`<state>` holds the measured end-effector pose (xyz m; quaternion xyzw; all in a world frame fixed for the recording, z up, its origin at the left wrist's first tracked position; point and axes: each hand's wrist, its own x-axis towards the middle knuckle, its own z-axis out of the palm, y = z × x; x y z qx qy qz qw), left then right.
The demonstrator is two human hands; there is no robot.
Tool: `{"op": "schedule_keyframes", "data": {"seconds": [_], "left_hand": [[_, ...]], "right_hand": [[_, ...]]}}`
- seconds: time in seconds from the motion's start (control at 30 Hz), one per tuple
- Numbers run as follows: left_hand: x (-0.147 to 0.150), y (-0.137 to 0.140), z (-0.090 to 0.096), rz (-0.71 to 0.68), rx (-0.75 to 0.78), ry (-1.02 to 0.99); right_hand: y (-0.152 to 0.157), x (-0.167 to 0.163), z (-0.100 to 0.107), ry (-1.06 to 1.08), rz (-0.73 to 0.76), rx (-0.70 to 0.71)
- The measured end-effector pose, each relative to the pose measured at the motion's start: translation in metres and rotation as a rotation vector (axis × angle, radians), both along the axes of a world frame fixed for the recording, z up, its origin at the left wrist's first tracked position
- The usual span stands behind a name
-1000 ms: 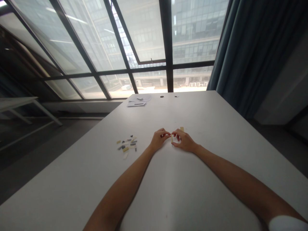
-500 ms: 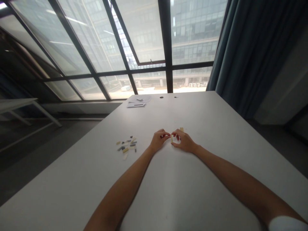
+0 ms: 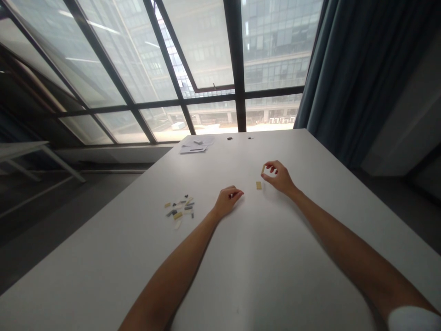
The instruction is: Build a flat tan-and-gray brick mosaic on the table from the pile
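Note:
My right hand [image 3: 278,177] is raised over the table and pinches a thin tan piece [image 3: 263,169], like a toy building brick, between thumb and index finger. Just below and left of it, a tan studded brick [image 3: 258,185] lies on the white tabletop. My left hand [image 3: 228,200] rests low over the table, its thumb and fingertips pressed together. Whether anything tiny is between those fingers I cannot make out. Left of that hand lies a loose group of small bricks [image 3: 178,215] in tan, cream, grey and dark grey.
Papers [image 3: 195,146] with a dark pen-like item lie at the far left of the white table [image 3: 237,257]. Two small dark round spots are near its far edge. Windows [image 3: 213,46] stand behind, a blue curtain [image 3: 330,69] at right and another table [image 3: 24,149] at left.
My right hand has moved away from the left, up and to the right, carrying the thin tan piece. The tan studded brick is now uncovered. My left hand has stayed nearly still.

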<state>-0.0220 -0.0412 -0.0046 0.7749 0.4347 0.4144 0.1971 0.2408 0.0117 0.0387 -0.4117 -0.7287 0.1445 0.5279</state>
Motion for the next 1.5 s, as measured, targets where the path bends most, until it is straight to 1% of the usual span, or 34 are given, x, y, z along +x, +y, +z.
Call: {"op": "schedule_keyframes", "data": {"seconds": [0.1, 0.23, 0.33, 0.43, 0.53, 0.63, 0.73, 0.97, 1.07, 1.23, 1.37, 1.5], "left_hand": [[0.0, 0.0, 0.0, 0.001, 0.001, 0.001], [0.0, -0.001, 0.001, -0.001, -0.004, 0.008], [0.0, -0.001, 0.001, -0.002, -0.011, 0.013], [0.001, -0.003, 0.003, -0.005, -0.008, 0.018], [0.003, -0.004, 0.006, -0.009, -0.007, 0.018], [0.004, -0.004, 0.007, -0.011, -0.004, 0.021], [0.003, -0.003, 0.005, -0.012, 0.0, 0.031], [0.002, -0.002, 0.003, -0.015, 0.002, 0.038], [0.002, -0.003, 0.005, -0.017, -0.001, 0.042], [0.003, -0.003, 0.004, -0.018, 0.012, 0.049], [0.003, -0.003, 0.003, -0.018, -0.003, 0.061], [0.004, -0.003, 0.003, -0.019, -0.003, 0.064]], "right_hand": [[0.013, 0.009, -0.013, -0.027, -0.035, 0.0], [0.025, 0.017, -0.038, -0.105, -0.078, -0.037], [0.03, 0.02, -0.053, -0.223, -0.095, -0.109], [0.029, 0.02, -0.06, -0.354, -0.143, -0.194], [0.024, 0.018, -0.059, -0.439, -0.168, -0.254], [0.019, 0.017, -0.055, -0.487, -0.15, -0.291], [0.018, 0.017, -0.053, -0.526, -0.122, -0.303], [0.024, 0.022, -0.057, -0.561, -0.066, -0.316], [0.024, 0.021, -0.055, -0.551, -0.083, -0.322], [0.019, 0.016, -0.052, -0.533, -0.163, -0.324], [0.014, 0.011, -0.052, -0.569, -0.172, -0.314], [0.013, 0.007, -0.055, -0.556, -0.182, -0.283]]}}
